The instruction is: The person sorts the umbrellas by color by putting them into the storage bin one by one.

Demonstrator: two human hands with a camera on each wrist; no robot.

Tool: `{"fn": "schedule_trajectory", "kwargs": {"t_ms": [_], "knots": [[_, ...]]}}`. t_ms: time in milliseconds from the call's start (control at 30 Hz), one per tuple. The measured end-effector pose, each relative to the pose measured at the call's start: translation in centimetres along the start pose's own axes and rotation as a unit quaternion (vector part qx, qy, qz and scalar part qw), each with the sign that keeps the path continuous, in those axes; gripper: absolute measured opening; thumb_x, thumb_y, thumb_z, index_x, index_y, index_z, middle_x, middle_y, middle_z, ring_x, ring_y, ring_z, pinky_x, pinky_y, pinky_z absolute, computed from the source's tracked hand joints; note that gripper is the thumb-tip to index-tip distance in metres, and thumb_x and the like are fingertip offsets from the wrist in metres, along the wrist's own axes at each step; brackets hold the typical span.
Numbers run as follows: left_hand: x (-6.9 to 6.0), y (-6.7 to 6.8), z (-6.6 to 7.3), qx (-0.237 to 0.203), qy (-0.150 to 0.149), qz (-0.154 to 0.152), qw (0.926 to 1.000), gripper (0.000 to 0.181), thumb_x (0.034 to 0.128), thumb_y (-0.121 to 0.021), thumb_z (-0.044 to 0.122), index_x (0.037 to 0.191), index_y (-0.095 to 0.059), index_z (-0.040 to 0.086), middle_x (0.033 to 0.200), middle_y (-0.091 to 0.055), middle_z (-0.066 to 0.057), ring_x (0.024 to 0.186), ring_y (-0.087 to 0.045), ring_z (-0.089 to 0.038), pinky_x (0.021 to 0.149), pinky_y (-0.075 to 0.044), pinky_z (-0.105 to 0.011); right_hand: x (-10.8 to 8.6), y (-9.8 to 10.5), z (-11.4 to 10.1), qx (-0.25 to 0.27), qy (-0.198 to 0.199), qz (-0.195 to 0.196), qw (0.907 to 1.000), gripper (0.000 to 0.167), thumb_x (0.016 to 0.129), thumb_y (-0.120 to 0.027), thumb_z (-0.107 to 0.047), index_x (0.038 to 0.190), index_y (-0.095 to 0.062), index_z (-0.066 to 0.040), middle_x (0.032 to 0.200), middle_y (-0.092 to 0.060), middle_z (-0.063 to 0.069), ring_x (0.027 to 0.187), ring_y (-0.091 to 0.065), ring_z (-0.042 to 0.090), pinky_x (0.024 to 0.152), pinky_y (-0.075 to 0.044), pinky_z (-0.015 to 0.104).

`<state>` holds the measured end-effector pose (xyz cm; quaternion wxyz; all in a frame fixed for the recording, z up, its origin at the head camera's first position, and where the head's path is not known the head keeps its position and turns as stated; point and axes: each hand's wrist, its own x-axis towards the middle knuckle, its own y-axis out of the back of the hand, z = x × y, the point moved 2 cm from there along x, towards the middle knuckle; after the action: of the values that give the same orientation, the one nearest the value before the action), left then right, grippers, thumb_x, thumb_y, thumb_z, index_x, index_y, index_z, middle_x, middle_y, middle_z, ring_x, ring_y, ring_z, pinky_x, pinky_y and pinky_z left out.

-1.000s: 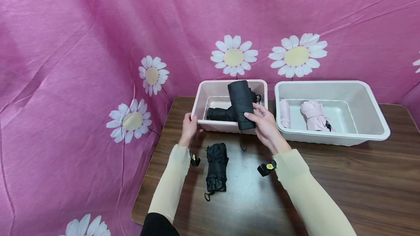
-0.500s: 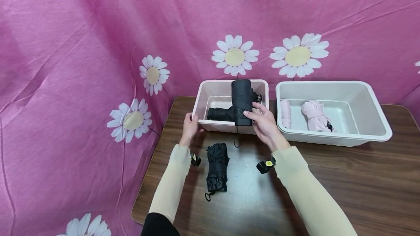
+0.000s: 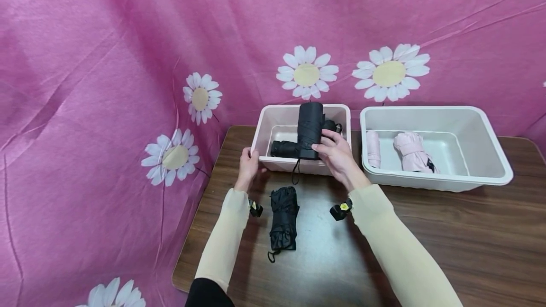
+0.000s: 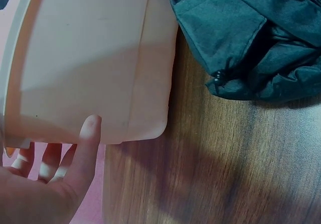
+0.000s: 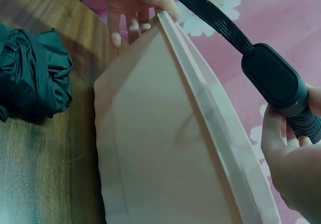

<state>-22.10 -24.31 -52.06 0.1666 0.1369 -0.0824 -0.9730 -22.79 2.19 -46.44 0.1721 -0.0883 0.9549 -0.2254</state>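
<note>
My right hand (image 3: 337, 158) grips a folded black umbrella (image 3: 310, 124) by its lower end, above the smaller white bin (image 3: 298, 167). In the right wrist view, the umbrella's flat handle end (image 5: 275, 77) and its wrist strap point away from my fingers. Inside that bin lie a black folded umbrella (image 3: 283, 148) and another dark bundle (image 3: 330, 126), both partly hidden. My left hand (image 3: 247, 169) holds the bin's front left corner, with its thumb (image 4: 90, 128) against the wall. A second black umbrella, wrinkled and strapped (image 3: 283, 219), lies on the table in front of the bin.
To the right stands a larger white bin (image 3: 490, 146) with a slim pink roll (image 3: 373, 149) and a bulkier folded pink umbrella (image 3: 413, 152) in it. The wooden table (image 3: 460, 240) ends on the left. Behind it hangs a pink flowered cloth (image 3: 256, 37).
The umbrella in my right hand has turned more upright and shifted slightly left and lower over the small bin. My left hand stays at the bin's corner.
</note>
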Motion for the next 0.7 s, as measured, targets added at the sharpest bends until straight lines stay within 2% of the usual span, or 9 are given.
{"fn": "schedule_trajectory", "kwargs": {"t_ms": [133,267,333,400,467,600,700], "knots": [[-0.1,0.0,0.1,-0.007,-0.001,0.000,1.0000,0.029,0.0955,-0.045,0.020,0.118,-0.046,0.002,0.099,-0.045,-0.007,0.096,-0.056,-0.037,0.080,-0.058,-0.062,0.2,-0.1,0.3,-0.070,0.032,-0.002,0.9970,0.066,0.088,-0.053,0.011,0.148,-0.028,-0.002,0.151,-0.036,0.021,0.125,-0.052,0.022,0.092,-0.055,0.015],[-0.1,-0.1,0.2,-0.012,-0.002,-0.001,0.9999,0.029,0.0953,-0.046,0.019,0.118,-0.046,0.001,0.098,-0.043,-0.006,0.094,-0.055,-0.033,0.080,-0.058,-0.063,0.0,0.0,0.2,-0.158,0.071,0.019,0.9847,0.056,0.088,-0.053,0.012,0.141,-0.038,0.007,0.147,-0.042,0.024,0.137,-0.042,0.032,0.104,-0.049,0.019],[-0.2,-0.1,0.2,-0.013,-0.001,0.000,0.9999,0.029,0.0953,-0.045,0.019,0.118,-0.046,0.001,0.097,-0.043,-0.006,0.095,-0.055,-0.033,0.081,-0.057,-0.064,-0.2,0.2,0.1,-0.179,0.078,0.035,0.9801,0.050,0.088,-0.054,0.010,0.137,-0.043,0.008,0.144,-0.045,0.024,0.135,-0.043,0.032,0.103,-0.049,0.018],[-0.2,-0.1,0.2,-0.013,-0.001,0.002,0.9999,0.029,0.0954,-0.045,0.019,0.118,-0.046,0.001,0.096,-0.043,-0.005,0.095,-0.055,-0.032,0.082,-0.057,-0.064,-0.3,0.3,-0.1,-0.189,0.082,0.047,0.9775,0.046,0.089,-0.055,0.008,0.134,-0.047,0.007,0.141,-0.049,0.024,0.132,-0.048,0.030,0.098,-0.051,0.013],[-0.2,-0.1,0.3,-0.013,-0.001,0.003,0.9999,0.028,0.0955,-0.045,0.019,0.118,-0.046,0.001,0.096,-0.043,-0.005,0.094,-0.055,-0.033,0.082,-0.057,-0.064,-0.4,0.5,-0.1,-0.191,0.083,0.055,0.9766,0.043,0.089,-0.056,0.007,0.131,-0.051,0.007,0.135,-0.055,0.022,0.124,-0.056,0.022,0.092,-0.052,0.009],[-0.2,-0.2,0.3,-0.010,-0.001,0.003,0.9999,0.028,0.0953,-0.045,0.020,0.117,-0.046,0.002,0.096,-0.043,-0.005,0.093,-0.054,-0.031,0.081,-0.058,-0.063,-0.6,0.8,-0.2,-0.173,0.081,0.063,0.9796,0.037,0.088,-0.059,0.005,0.125,-0.054,0.008,0.112,-0.066,0.000,0.106,-0.065,0.006,0.085,-0.054,0.007],[-0.2,-0.2,0.3,-0.009,-0.001,0.004,1.0000,0.028,0.0949,-0.045,0.020,0.116,-0.046,0.002,0.095,-0.043,-0.004,0.094,-0.055,-0.030,0.081,-0.058,-0.063,-0.7,1.0,-0.2,-0.155,0.075,0.063,0.9832,0.034,0.088,-0.060,0.004,0.122,-0.055,0.008,0.097,-0.066,-0.014,0.101,-0.067,0.004,0.083,-0.055,0.008]]}}
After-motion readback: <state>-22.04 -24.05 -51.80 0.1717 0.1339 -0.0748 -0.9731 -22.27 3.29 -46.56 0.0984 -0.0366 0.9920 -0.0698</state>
